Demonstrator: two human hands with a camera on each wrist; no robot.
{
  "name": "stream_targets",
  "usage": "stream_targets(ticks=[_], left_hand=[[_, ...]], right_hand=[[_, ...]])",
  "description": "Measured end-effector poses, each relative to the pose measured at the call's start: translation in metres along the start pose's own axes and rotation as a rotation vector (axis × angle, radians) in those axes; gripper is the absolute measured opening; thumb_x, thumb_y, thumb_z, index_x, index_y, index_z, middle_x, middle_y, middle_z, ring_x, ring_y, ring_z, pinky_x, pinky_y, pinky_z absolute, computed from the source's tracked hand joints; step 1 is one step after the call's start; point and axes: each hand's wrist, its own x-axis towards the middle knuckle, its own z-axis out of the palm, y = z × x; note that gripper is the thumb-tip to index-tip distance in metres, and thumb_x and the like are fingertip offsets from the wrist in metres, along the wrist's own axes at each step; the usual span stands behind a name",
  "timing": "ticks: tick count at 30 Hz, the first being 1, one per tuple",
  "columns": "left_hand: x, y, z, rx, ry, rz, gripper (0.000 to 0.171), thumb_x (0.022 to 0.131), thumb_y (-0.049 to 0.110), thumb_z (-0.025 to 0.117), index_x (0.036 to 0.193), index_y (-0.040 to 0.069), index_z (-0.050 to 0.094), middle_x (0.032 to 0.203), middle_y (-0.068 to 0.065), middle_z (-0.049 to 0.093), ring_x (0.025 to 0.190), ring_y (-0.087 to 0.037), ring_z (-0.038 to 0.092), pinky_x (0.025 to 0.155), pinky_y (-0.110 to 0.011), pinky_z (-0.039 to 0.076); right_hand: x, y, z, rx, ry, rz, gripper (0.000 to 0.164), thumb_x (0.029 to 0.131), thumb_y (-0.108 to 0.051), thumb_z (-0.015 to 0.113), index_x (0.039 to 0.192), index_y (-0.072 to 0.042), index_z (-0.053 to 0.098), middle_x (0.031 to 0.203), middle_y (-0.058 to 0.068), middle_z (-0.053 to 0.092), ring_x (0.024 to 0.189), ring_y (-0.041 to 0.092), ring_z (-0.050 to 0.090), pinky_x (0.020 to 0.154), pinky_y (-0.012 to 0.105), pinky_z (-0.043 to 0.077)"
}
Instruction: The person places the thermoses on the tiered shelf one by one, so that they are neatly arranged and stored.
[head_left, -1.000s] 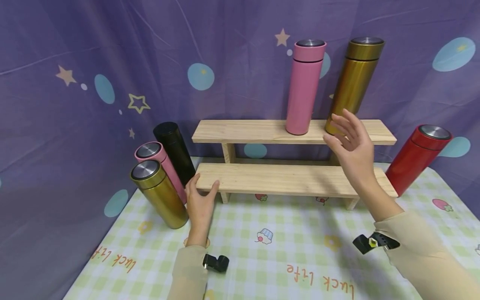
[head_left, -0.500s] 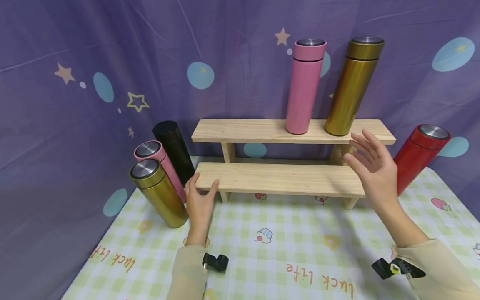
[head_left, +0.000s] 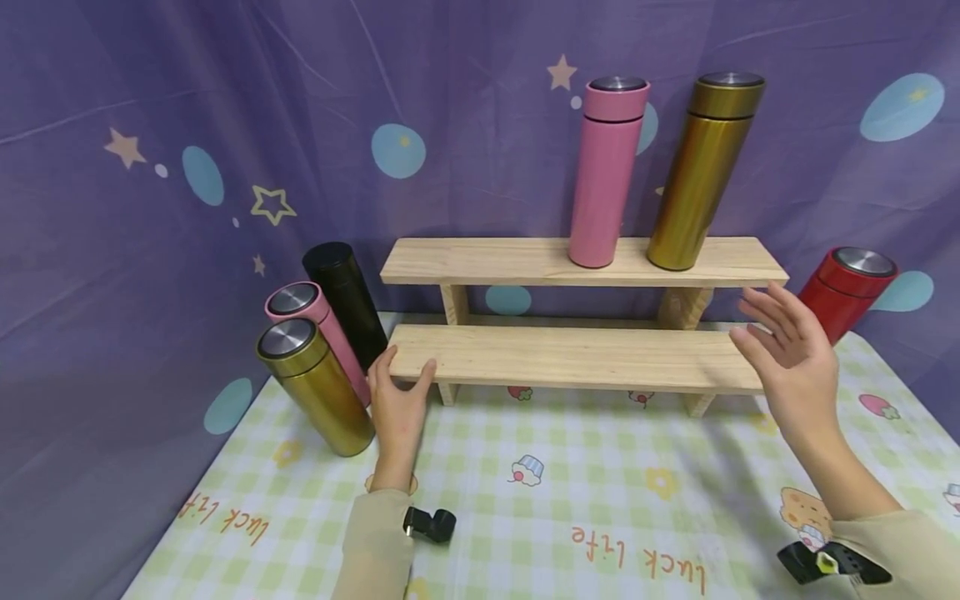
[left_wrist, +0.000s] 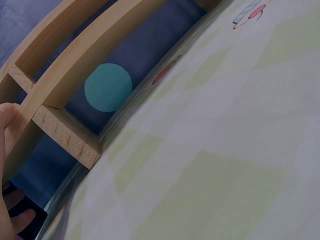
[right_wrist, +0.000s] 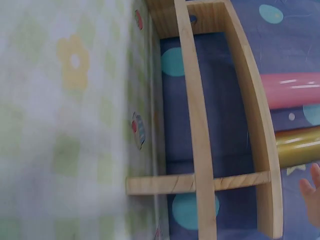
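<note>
My left hand (head_left: 399, 412) holds the left end of a two-tier wooden shelf (head_left: 570, 354). Its thumb lies on the lower board in the left wrist view, with fingers partly visible below. My right hand (head_left: 798, 375) hovers by the lower board's right end, fingers spread and holding nothing. Behind it, a red thermos (head_left: 847, 287) stands on the table, its lower part hidden. On the upper board stand a pink thermos (head_left: 606, 179) and a gold thermos (head_left: 701, 179).
Left of the shelf, a second gold thermos (head_left: 326, 400), a second pink thermos (head_left: 333, 333) and a black thermos (head_left: 348, 300) stand close together. A checkered cloth (head_left: 585, 508) covers the table. A purple curtain (head_left: 465, 75) hangs behind.
My right hand has moved right and down, away from the gold thermos on the upper board toward the red one. My left hand stays at the shelf's end.
</note>
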Motion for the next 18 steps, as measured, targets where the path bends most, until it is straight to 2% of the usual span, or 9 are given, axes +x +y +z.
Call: stream_targets(ticks=[3, 8, 15, 18], left_hand=[[0.000, 0.000, -0.001, -0.008, 0.000, 0.001, 0.073, 0.084, 0.048, 0.076, 0.144, 0.015, 0.049, 0.148, -0.007, 0.041, 0.139, -0.031, 0.037, 0.110, -0.051, 0.031], [-0.001, 0.001, -0.001, -0.021, -0.005, 0.004, 0.073, 0.085, 0.049, 0.075, 0.144, 0.015, 0.049, 0.148, -0.006, 0.041, 0.141, -0.031, 0.035, 0.111, -0.051, 0.030], [0.000, -0.002, 0.000, -0.032, -0.017, 0.013, 0.075, 0.085, 0.052, 0.074, 0.145, 0.016, 0.047, 0.149, -0.005, 0.040, 0.141, -0.032, 0.034, 0.111, -0.051, 0.030], [0.000, -0.001, -0.001, -0.031, -0.017, 0.013, 0.075, 0.085, 0.052, 0.074, 0.145, 0.015, 0.047, 0.149, -0.006, 0.040, 0.141, -0.032, 0.034, 0.111, -0.051, 0.030]], right_hand=[[-0.004, 0.000, -0.008, -0.022, 0.020, 0.016, 0.061, 0.085, 0.022, 0.060, 0.141, 0.001, 0.050, 0.133, 0.013, 0.061, 0.119, 0.016, 0.059, 0.097, 0.018, 0.044], [-0.011, 0.003, -0.025, 0.000, 0.048, 0.022, 0.061, 0.083, 0.025, 0.059, 0.140, 0.004, 0.049, 0.132, 0.013, 0.061, 0.118, 0.017, 0.060, 0.096, 0.017, 0.044], [-0.017, 0.007, -0.047, -0.247, 0.118, 0.090, 0.061, 0.084, 0.021, 0.063, 0.140, 0.000, 0.050, 0.131, 0.007, 0.063, 0.117, 0.012, 0.060, 0.094, 0.014, 0.044], [-0.019, 0.010, -0.056, -0.356, 0.117, 0.096, 0.063, 0.085, 0.019, 0.063, 0.142, -0.002, 0.049, 0.132, 0.004, 0.062, 0.117, 0.010, 0.059, 0.094, 0.013, 0.043]])
